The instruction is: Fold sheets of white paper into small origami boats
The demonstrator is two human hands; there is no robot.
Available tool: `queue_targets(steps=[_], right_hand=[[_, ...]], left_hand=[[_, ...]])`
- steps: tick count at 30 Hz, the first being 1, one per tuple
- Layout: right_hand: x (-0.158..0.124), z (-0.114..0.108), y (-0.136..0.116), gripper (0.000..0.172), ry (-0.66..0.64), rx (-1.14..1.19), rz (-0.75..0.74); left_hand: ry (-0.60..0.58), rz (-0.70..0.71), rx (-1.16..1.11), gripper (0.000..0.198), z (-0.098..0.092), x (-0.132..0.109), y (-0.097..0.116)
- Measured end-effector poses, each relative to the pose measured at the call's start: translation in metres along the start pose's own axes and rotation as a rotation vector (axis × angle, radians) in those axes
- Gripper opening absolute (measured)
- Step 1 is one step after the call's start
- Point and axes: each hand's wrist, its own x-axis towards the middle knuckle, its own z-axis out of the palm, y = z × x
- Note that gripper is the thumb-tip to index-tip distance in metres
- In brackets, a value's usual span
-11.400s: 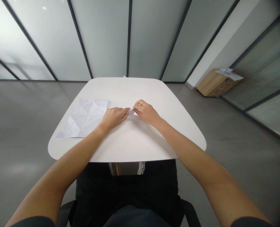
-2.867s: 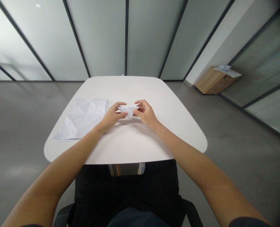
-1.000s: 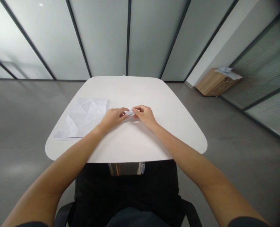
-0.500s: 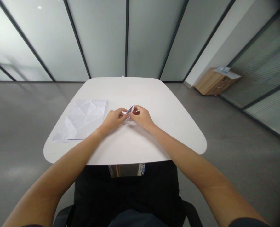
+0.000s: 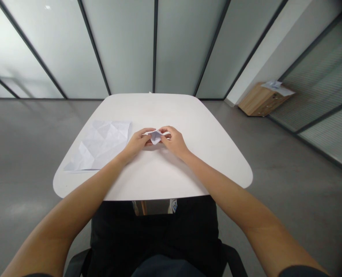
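A small piece of folded white paper [image 5: 155, 137] is held between my hands, just above the middle of the table. It is spread at the top, so a shaded hollow shows between its folds. My left hand [image 5: 140, 140] pinches its left side with thumb and fingers. On the opposite side, my right hand [image 5: 172, 139] grips the edge, thumb in front and fingers behind. Some fingertips are hidden behind the paper.
Creased white sheets [image 5: 101, 144] lie stacked on the left of the white table [image 5: 182, 181]. Frosted glass panels [image 5: 130, 46] rise behind the table. A wooden cabinet [image 5: 261, 102] with papers on top stands on the floor at the right.
The folded paper was a narrow, upright, pointed shape and is now spread wider, with its hollow facing me. My hands have moved slightly apart around it.
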Motion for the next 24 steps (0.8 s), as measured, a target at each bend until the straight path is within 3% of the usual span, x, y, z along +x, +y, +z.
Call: queue_targets(steps=[9, 20, 24], right_hand=[[0.002, -0.003, 0.003, 0.016, 0.028, 0.154, -0.021], [-0.002, -0.006, -0.011, 0.019, 0.028, -0.028, -0.101], [-0.002, -0.004, -0.010, 0.017, 0.025, 0.000, -0.103]], left_hand=[[-0.012, -0.080, -0.219, 0.040, -0.001, -0.007, 0.012], [-0.042, -0.003, -0.025, 0.055, -0.001, -0.008, 0.007], [-0.046, 0.058, 0.018, 0.071, -0.001, -0.007, 0.005]])
